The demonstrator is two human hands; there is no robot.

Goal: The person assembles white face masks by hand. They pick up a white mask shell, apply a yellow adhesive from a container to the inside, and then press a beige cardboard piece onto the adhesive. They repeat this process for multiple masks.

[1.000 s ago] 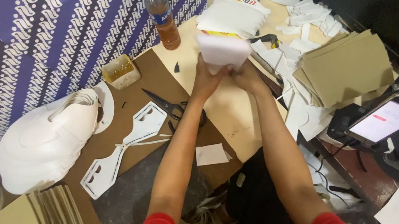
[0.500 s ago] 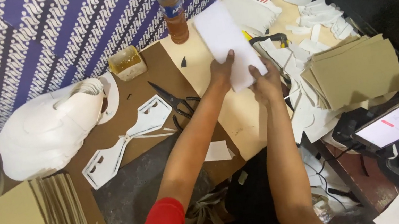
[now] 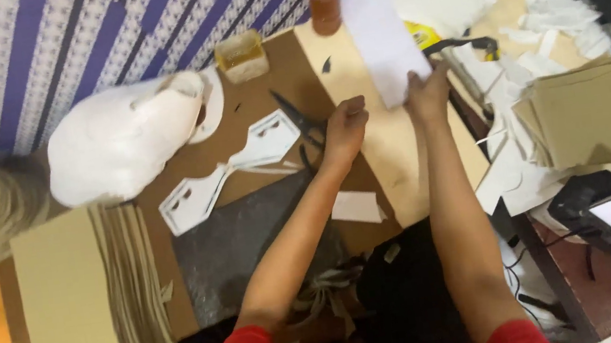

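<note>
Holding the white sheet [image 3: 383, 45] by its near edge, my right hand [image 3: 426, 95] pinches it; it may slip and crease. My left hand [image 3: 343, 126], curled, empty, sits beside the scissors [image 3: 302, 120] and could snag them.

Both arms stretched forward; left hand [image 3: 345, 128] loosely curled, right hand [image 3: 427, 92] in a pinching grip

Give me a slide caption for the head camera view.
Right hand presses a white paper sheet on brown cardboard; left hand beside scissors.
</note>
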